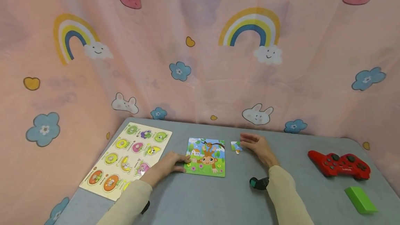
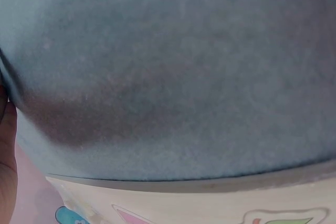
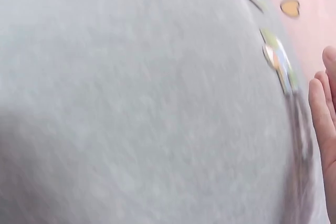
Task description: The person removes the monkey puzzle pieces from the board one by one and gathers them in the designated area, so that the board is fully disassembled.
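My left hand [image 1: 170, 164] rests at the left edge of a square jigsaw puzzle [image 1: 206, 157] with a monkey picture, which lies flat on the table. Its fingertips touch the puzzle's border; the left wrist view catches only a sliver of that hand [image 2: 7, 156]. To the right of the puzzle lies a small loose jigsaw piece [image 1: 235, 146], blue and green. My right hand [image 1: 257, 147] is beside that piece with fingers extended. In the right wrist view the fingers look straight, and the piece [image 3: 281, 61] sits just to their left.
A cream board of fruit shapes [image 1: 125, 162] lies under and beyond the left forearm. At the right are a red game controller [image 1: 340, 164] and a green block [image 1: 360, 200]. A patterned pink curtain [image 1: 200, 89] hangs behind the grey table [image 1: 212, 200].
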Demonstrator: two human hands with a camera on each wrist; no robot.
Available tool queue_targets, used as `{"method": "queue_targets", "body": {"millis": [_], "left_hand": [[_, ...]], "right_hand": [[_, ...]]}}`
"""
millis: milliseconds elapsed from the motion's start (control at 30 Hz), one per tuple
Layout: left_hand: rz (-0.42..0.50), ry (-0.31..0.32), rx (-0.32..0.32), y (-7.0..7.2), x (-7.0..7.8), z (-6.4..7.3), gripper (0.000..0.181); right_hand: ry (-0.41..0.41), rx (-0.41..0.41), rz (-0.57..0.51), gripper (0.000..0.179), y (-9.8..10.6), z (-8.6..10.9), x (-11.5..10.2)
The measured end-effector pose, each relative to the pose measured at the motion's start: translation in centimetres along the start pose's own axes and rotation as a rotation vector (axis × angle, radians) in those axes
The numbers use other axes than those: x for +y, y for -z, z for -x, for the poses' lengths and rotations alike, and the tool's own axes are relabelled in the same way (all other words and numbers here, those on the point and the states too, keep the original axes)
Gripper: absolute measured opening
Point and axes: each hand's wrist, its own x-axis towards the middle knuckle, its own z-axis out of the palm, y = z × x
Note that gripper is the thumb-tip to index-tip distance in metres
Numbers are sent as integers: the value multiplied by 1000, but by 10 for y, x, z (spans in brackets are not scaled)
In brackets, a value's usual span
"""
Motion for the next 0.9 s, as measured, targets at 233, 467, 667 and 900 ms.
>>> {"method": "queue_targets", "body": {"millis": [233, 467, 667, 900], "left_hand": [[0, 15, -8, 0, -1, 0, 36], [-21, -4, -6, -1, -3, -1, 37], [-23, -17, 4, -1, -4, 0, 36], [-10, 0, 1, 0, -3, 1, 36]], "right_hand": [[-2, -35, 65, 49, -20, 2, -12], [20, -36, 20, 46, -39, 5, -17], [16, -48, 7, 47, -55, 6, -22], [17, -91, -85, 50, -76, 5, -23]]}}
